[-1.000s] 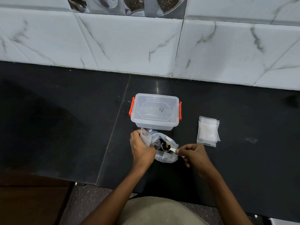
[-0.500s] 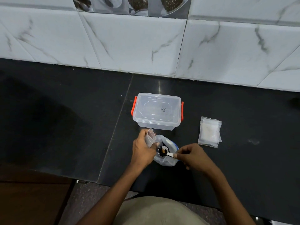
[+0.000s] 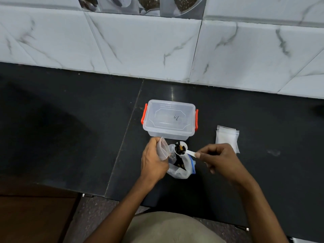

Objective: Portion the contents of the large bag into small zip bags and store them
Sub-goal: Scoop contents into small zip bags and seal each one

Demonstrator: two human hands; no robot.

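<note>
Centre frame: a white scoop (image 3: 181,149), handle lying left-right and bowl pointing left, is pinched by the right hand (image 3: 220,157); a small zip bag (image 3: 163,149), mouth toward upper frame, is gripped by the left hand (image 3: 153,161) above the large bag (image 3: 180,168).

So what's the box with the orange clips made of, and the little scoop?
The box looks like clear, slightly frosted plastic: the dark counter shows through it, and its lid has moulded ridges. The scoop seems white, smooth plastic, probably hard, since it holds its cup shape while carrying dark pieces.

Box (image 3: 170,120) behind large bag (image 3: 182,170), scoop (image 3: 181,150) above it — spare zip bags (image 3: 227,139) right
</note>
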